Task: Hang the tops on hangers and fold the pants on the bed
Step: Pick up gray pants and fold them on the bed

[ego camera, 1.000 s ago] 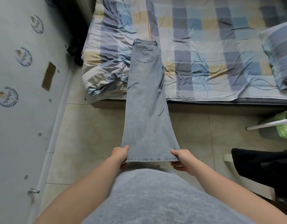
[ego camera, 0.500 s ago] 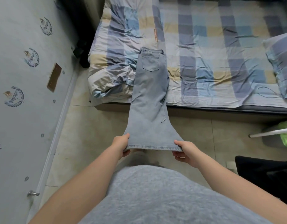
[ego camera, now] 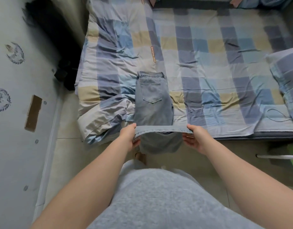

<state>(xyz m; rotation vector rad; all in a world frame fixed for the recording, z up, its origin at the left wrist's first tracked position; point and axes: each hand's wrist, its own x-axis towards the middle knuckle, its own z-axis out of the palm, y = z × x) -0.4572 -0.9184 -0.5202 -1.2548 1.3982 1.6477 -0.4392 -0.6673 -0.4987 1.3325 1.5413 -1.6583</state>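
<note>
Both arms reach forward, left hand point(ego camera: 129, 136) and right hand point(ego camera: 195, 137) each pinching the jeans point(ego camera: 152, 103) hem at its corners; waistband lies on the bed point(ego camera: 208, 66), middle sagging off the edge.

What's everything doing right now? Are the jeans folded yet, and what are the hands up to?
jeans: waist flat on the bed, back pocket up; hem lifted, fold not finished, middle sagging off the bed's edge.
left hand: grips the hem's left corner.
right hand: grips the hem's right corner.
quilt: bunched and wrinkled at the bed's left end.
pillow: lying at the bed's right side.
</note>
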